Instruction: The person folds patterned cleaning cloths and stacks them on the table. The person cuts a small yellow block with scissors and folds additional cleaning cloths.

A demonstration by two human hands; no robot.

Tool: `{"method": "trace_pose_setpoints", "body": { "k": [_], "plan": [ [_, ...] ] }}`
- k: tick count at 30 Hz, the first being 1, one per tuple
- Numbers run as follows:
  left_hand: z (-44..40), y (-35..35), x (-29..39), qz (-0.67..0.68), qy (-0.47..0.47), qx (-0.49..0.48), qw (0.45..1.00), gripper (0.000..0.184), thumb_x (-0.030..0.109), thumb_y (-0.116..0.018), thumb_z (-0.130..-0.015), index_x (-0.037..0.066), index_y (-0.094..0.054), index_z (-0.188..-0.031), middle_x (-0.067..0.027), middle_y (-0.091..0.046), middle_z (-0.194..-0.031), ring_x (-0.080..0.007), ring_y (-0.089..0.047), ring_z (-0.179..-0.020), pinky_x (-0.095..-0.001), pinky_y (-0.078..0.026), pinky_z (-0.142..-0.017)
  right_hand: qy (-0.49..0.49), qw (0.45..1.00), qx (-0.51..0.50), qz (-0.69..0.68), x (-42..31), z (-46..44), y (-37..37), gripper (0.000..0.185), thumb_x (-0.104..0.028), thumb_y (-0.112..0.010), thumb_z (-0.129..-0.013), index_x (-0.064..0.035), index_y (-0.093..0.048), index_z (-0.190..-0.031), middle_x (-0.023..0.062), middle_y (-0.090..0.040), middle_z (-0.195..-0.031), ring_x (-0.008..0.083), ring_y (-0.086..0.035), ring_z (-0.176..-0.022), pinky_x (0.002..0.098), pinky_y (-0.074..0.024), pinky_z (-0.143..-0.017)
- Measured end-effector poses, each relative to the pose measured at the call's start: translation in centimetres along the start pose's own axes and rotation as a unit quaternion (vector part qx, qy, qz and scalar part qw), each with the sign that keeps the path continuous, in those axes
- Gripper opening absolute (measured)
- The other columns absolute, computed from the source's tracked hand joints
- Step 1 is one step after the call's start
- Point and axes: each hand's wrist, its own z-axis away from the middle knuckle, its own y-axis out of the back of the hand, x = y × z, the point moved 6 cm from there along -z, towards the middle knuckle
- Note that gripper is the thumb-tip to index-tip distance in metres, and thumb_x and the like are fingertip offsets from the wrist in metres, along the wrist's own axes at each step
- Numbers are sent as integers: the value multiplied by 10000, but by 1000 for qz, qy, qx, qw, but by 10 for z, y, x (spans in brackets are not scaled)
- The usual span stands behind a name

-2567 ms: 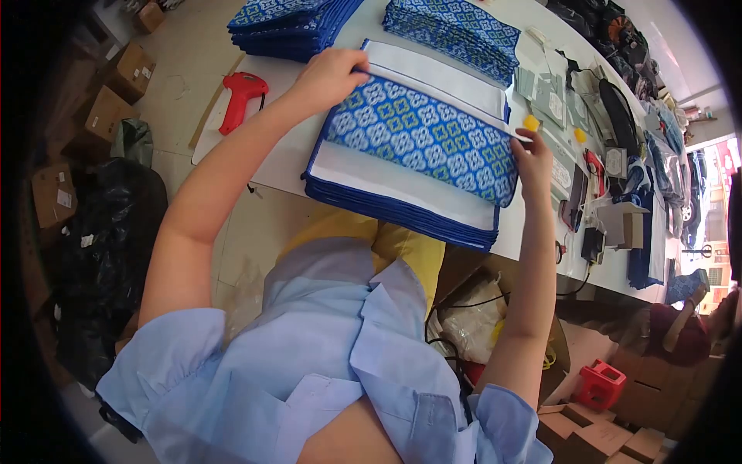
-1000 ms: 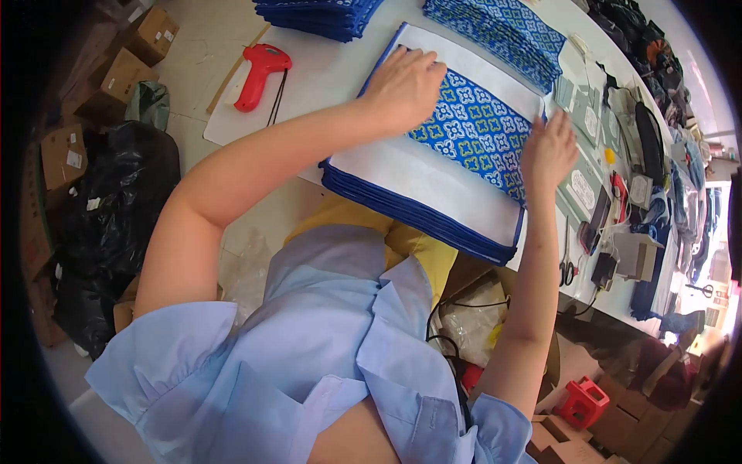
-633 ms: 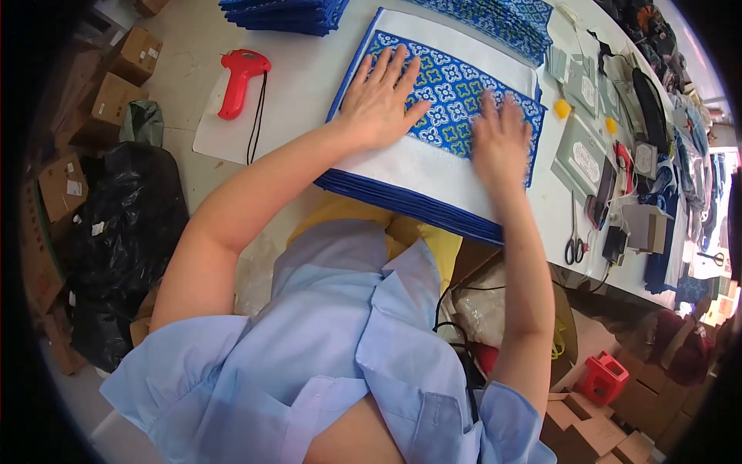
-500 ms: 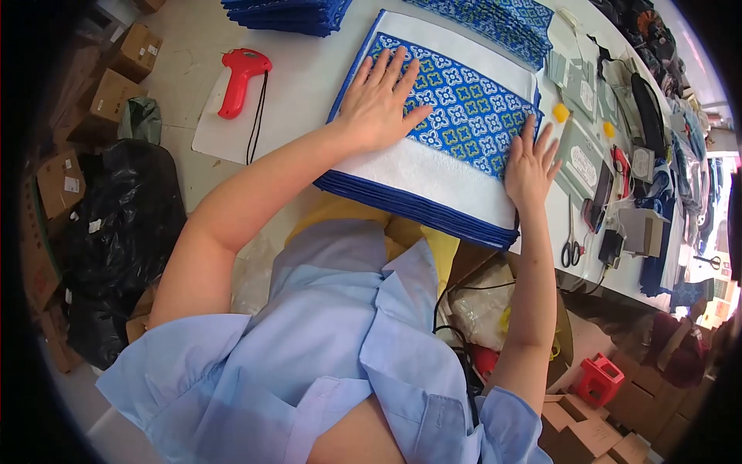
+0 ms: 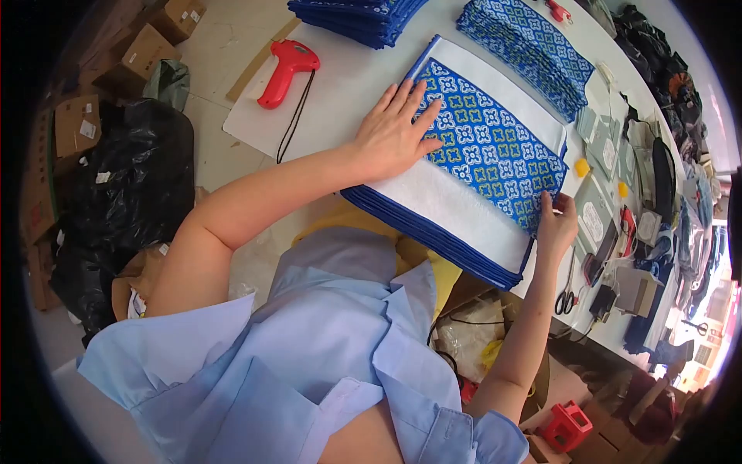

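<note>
A blue patterned cloth [image 5: 488,147] with white and green motifs lies across the top of a stack of white cloths with blue edges [image 5: 444,205]. My left hand [image 5: 396,133] rests flat at the left end of the patterned cloth, fingers spread and pointing away from me. At the right end, my right hand [image 5: 558,228] has its fingers bent around the edge of the patterned cloth, in a pinch. The thumb and fingertips meet close to that edge, and part of the grip is hidden.
A red tagging gun [image 5: 287,73] with a black cord lies at left. Behind are a folded blue stack [image 5: 359,19] and a pile of patterned cloths [image 5: 529,54]. Black-handled scissors [image 5: 566,300], grey cards [image 5: 593,216] and yellow pieces [image 5: 582,167] lie at right.
The view has shifted, so the table appears farther right and lower. My right hand has gone from lying flat with fingers spread to pinching at the cloth's right edge. My left hand stays flat.
</note>
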Motion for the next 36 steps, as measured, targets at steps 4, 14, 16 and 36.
{"method": "trace_pose_setpoints", "body": {
  "k": [4, 14, 16, 36],
  "plan": [
    [-2, -1, 3, 10, -2, 0, 1000, 514, 365, -409, -860, 27, -366, -1245, -248, -255, -1319, -379, -228, -1232, -437, -173, -1017, 9, 998, 43, -54, 3, 2, 2, 157, -131, -593, -757, 9, -549, -814, 100, -574, -679, 196, -527, -576, 299, -424, -581],
    [-41, 19, -34, 99, 130, 3, 986, 287, 247, -528, -801, -11, -556, -921, -174, -584, -885, -340, -559, -787, -407, -447, -707, -97, 974, 26, -204, 63, -7, -15, 179, -124, -509, -827, 25, -529, -924, 79, -563, -791, 144, -507, -716, 266, -405, -656],
    [-51, 15, -40, 117, 147, -24, 982, 275, 251, -535, -795, -16, -563, -856, -182, -588, -836, -350, -563, -765, -417, -447, -695, -127, 960, -14, -251, 70, -8, -22, 198, -154, -504, -839, 21, -533, -925, 69, -559, -782, 131, -500, -709, 260, -403, -650],
    [-54, -28, -51, 594, 269, -138, 746, 222, 111, -539, -786, -29, -529, -957, -76, -601, -832, -139, -576, -719, -263, -453, -687, -172, 947, 5, -272, 52, -6, -36, 238, -234, -494, -814, -21, -539, -909, 214, -582, -855, 377, -548, -832, 405, -424, -735]
  ]
}}
